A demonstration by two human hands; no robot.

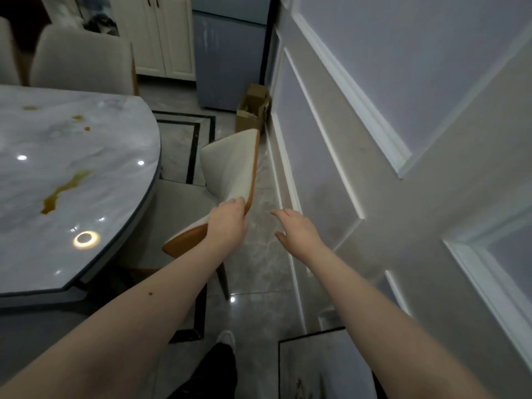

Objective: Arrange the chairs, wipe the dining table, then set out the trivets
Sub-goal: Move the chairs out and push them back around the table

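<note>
Cream-and-orange chair (230,165) backrest ran away along wall; left hand (227,223) gripped its near edge, right hand (299,231) hovered just beside, fingers relaxed, holding nothing.

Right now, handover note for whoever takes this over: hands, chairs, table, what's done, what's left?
Left hand grips the top edge of the cream chair with the orange back, between table and wall. Right hand open, hovering beside it, touching nothing.
Two beige chairs stand at the far side.
The grey marble dining table has brown spills, so it is not yet wiped.
No cloth or trivets in view.
Left: finish the chairs, wipe, set out trivets.
</note>
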